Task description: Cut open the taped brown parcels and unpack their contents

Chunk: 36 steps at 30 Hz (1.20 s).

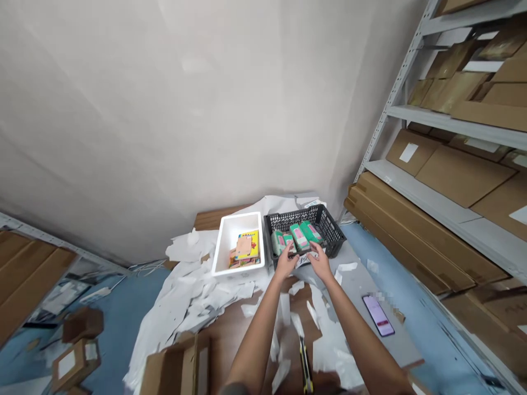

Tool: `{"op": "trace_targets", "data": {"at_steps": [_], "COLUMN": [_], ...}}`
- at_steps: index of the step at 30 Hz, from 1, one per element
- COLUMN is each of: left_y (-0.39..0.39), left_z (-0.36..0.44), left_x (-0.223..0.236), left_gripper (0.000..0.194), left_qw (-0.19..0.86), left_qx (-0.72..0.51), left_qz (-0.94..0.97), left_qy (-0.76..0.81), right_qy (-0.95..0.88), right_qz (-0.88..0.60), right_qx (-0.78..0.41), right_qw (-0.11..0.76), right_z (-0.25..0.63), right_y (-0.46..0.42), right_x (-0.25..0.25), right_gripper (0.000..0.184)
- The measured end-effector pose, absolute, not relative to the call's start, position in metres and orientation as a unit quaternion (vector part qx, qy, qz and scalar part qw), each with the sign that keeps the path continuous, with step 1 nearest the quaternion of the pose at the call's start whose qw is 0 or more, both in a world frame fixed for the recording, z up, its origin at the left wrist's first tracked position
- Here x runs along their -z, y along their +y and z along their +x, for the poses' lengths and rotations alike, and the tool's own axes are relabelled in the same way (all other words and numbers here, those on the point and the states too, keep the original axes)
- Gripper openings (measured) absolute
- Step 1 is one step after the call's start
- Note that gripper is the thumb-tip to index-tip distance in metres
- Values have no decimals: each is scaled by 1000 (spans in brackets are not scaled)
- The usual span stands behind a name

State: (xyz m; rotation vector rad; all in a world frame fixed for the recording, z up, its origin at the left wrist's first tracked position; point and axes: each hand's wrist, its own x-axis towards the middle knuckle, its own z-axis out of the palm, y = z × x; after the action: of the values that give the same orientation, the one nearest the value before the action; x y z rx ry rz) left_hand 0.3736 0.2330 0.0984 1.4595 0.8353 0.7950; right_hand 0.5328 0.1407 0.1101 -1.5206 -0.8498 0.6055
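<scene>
Both my hands reach to the front edge of a black plastic basket [329, 226] on the table. My left hand [285, 262] touches the nearest of several green packets [300, 236] lying in the basket. My right hand [319, 260] rests at the basket's front wall, beside a white label there. Whether either hand grips a packet cannot be told. Left of the basket stands a white foam box [224, 241] with colourful flat items [246, 248] inside.
White paper scraps [193, 296] cover the wooden table. A phone [378, 314] lies at the right, a yellow-black cutter [305, 366] near me, an open cardboard box [177, 367] at the front left. Metal shelves [453, 126] with cardboard boxes stand at the right.
</scene>
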Motion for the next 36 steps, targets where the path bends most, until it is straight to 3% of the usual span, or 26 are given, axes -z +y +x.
{"op": "trace_targets", "data": {"at_steps": [8,15,25,32,36], "left_y": [155,76,-10,-21,-21], "left_z": [219,90,49,4,-45], "left_x": [-95,-40,33,-6,-37], "left_gripper": [71,65,70,50,42], "left_qw": [573,570,587,463,378], "left_qx": [-298,-278,-232,-268,-293], "left_qz": [675,689,642,682,678], "left_qy": [357,352,435,499,558], "right_qy": [-375,-401,-375,-227,-235], "right_qz": [-682,-728,-822,-911,-908], "right_qx": [-269,-266,-248,-326,-331], "right_qw": [568,487,349,111,97], "right_z": [397,305,305,332,328], "right_y": [59,-29,-111,-151,-150], "right_x": [-93,-29,52,94,89], "right_gripper": [64,63,58,61,47]}}
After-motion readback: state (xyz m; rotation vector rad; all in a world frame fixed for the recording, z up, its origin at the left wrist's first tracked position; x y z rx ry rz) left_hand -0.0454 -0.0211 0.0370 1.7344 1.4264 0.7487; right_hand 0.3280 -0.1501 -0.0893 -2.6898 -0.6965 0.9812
